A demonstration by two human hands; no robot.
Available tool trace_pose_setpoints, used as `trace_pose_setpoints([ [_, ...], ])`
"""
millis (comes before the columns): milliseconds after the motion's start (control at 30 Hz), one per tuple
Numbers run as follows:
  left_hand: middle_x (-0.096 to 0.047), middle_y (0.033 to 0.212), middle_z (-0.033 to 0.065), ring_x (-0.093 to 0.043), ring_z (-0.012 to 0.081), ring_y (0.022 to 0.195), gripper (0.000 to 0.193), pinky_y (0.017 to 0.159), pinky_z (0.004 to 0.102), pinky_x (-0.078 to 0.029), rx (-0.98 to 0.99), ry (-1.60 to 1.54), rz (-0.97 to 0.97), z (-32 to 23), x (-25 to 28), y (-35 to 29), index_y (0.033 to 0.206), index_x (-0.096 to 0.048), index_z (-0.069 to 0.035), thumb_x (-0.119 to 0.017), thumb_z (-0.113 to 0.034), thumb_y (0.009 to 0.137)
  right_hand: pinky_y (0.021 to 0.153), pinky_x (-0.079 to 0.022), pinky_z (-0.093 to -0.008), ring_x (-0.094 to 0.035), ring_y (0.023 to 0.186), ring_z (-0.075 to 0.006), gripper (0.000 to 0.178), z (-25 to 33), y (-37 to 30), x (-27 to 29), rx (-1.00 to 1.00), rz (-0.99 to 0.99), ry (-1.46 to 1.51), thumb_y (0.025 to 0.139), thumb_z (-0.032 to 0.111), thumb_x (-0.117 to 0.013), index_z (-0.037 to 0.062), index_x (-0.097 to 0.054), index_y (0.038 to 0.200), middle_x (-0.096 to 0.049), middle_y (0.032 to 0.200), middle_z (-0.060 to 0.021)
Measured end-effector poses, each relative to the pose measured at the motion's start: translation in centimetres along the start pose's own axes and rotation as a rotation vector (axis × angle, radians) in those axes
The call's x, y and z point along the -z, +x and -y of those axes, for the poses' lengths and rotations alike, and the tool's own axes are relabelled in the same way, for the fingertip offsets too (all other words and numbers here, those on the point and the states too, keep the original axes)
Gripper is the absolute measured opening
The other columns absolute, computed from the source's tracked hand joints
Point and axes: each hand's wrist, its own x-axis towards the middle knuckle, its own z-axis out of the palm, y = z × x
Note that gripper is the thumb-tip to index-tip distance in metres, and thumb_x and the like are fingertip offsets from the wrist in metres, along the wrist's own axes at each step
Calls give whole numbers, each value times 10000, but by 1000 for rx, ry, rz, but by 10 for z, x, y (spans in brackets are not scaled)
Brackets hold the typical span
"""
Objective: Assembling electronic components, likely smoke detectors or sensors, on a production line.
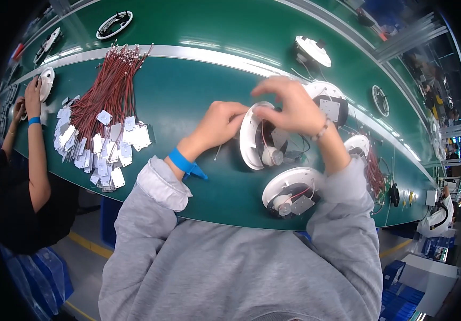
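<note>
A white round housing (250, 140) with a dark inside, a small motor-like cylinder and thin wires stands tilted on the green table in front of me. My left hand (222, 124) is closed on its left rim, thumb and fingers pinching the edge. Over its top hovers my right hand (293, 106), the index finger raised and the thumb apart from it near the upper rim; nothing shows between them. A second white round housing (293, 181), with a similar cylinder and a metal plate, lies nearer to me at the table's edge.
A large bundle of red-brown wires (110, 85) with white plates (102, 150) lies to the left. More housings (313, 51) sit on a green belt (214, 21) beyond a metal rail. A co-worker's hand (33, 93) holds a white ring at far left. Another wire bundle (375, 174) lies at right.
</note>
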Motion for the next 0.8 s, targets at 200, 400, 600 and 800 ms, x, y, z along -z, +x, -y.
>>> trace_pose_setpoints([
  [200, -617, 676, 80, -570, 123, 611, 171, 567, 242, -445, 357, -35, 209, 8, 54, -3, 829, -600, 23, -511, -119, 794, 695, -442, -237, -550, 748, -117, 222, -25, 7, 3, -395, 504, 706, 793, 153, -535, -4, -592, 938, -609, 787, -52],
  [400, -589, 598, 60, -549, 119, 543, 165, 511, 236, -426, 521, 333, 70, 18, 128, -35, 785, -602, 19, -512, -119, 788, 743, -423, -229, -542, 791, -105, 197, -55, -8, 1, -386, 420, 786, 799, 97, -522, -25, -594, 934, -610, 863, -70],
  [600, -565, 960, 146, -528, 270, 933, 346, 813, 334, -409, 148, 674, -132, 14, 129, -32, 1036, -523, -36, -493, -7, 693, 768, -415, -233, -543, 818, -116, 200, -53, -3, -7, -345, 458, 883, 793, 78, -520, -16, -590, 956, -605, 897, -70],
  [800, -561, 1004, 107, -516, 202, 967, 275, 832, 301, -399, 136, -27, 35, -6, 14, 16, 1044, -524, -37, -505, -142, 791, 748, -417, -243, -515, 858, -119, 218, -44, -19, -9, -357, 214, 776, 811, 124, -509, -11, -548, 978, -577, 935, -67],
])
